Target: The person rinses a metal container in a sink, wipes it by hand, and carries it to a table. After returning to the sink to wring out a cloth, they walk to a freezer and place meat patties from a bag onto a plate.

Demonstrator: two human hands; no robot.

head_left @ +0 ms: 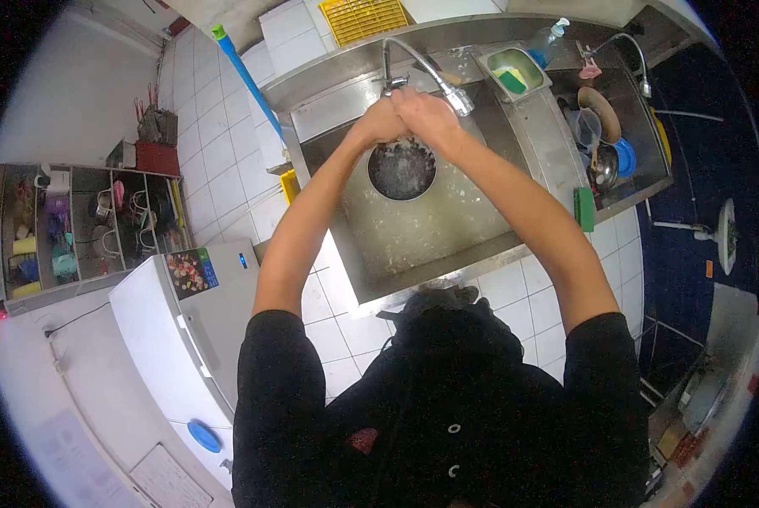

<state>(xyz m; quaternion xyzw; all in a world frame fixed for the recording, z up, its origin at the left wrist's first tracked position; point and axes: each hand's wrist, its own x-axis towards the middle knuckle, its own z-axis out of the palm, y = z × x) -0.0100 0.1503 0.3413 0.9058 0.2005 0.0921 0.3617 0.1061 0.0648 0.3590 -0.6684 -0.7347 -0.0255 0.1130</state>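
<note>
Both arms reach forward over a steel sink basin with cloudy water in it. My left hand and my right hand meet at the base of the faucet, above the far edge of a round dark pan. The fingers of both hands look curled and close together; what they hold, if anything, is hidden. Splashing water shows inside the pan, which sits in the basin just below my hands.
Right of the basin, a tray holds a green and yellow sponge. Farther right, a second basin contains pans and a blue bowl. A soap bottle stands behind. A white fridge is at left.
</note>
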